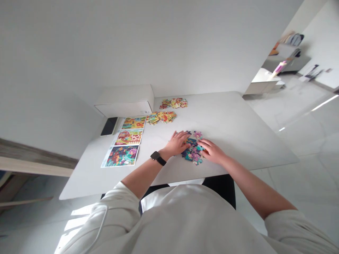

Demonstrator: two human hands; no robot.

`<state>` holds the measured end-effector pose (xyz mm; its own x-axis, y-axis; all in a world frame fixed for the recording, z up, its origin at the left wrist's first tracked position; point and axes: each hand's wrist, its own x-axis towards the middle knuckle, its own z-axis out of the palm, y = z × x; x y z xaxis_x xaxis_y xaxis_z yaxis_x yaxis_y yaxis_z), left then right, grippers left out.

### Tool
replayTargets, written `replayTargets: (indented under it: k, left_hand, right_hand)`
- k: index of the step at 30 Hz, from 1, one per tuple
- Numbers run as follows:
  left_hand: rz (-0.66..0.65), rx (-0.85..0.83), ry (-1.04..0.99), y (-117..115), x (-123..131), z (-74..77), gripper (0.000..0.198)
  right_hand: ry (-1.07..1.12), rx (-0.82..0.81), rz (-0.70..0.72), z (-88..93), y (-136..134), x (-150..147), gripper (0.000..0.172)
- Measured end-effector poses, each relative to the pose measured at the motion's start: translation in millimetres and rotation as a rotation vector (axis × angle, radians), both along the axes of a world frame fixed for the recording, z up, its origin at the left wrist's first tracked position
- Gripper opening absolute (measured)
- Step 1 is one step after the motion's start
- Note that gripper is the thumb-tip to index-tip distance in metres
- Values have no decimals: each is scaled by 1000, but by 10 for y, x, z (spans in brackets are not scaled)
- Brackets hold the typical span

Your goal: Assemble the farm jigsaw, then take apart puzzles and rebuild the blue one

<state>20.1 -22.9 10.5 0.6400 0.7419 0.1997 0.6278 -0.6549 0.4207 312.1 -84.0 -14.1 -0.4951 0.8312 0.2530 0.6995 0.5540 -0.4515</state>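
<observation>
The left grip (176,144) and right grip (212,151), both spread, rest against opposite sides of the jigsaw pieces (192,152) on the white worktop (233,120).

Looks like a home, probably a living or dining room: white table (212,120) against a wall, jigsaw pieces (173,114) and picture sheets (129,137) on it, glossy tile floor (299,183), small white side table (262,83), cluttered shelf (287,49) behind.

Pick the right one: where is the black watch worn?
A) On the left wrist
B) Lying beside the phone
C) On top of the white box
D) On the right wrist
A: the black watch is strapped on the wrist behind the left hand, which lies on the puzzle pieces.
</observation>
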Motion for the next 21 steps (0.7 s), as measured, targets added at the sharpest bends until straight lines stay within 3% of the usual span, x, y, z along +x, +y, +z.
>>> replayTargets:
  k: [3, 7, 11, 14, 19, 21]
  left_hand:
    - [81, 8, -12, -178, -210, -15, 74]
    - [28, 32, 59, -410, -384, -104, 114]
    - [60, 69, 104, -459, -335, -183, 109]
    - [78, 83, 87, -362, -253, -213, 104]
    - [2, 105, 36, -113, -172, -252, 102]
    - [-18, 106, 38, -2, -138, -272, 102]
  right_hand:
    - [7, 41, -21, 22, 175, -43, 58]
    - [-75, 2, -5, 37, 480, -259, 65]
    - [-144, -35, 107, 37, 662, -433, 69]
    - [-123, 10, 143, 41, 517, -387, 73]
    - [-194, 70, 55, -21, -21, -286, 110]
    - [-231, 70, 13, -62, -91, -294, 112]
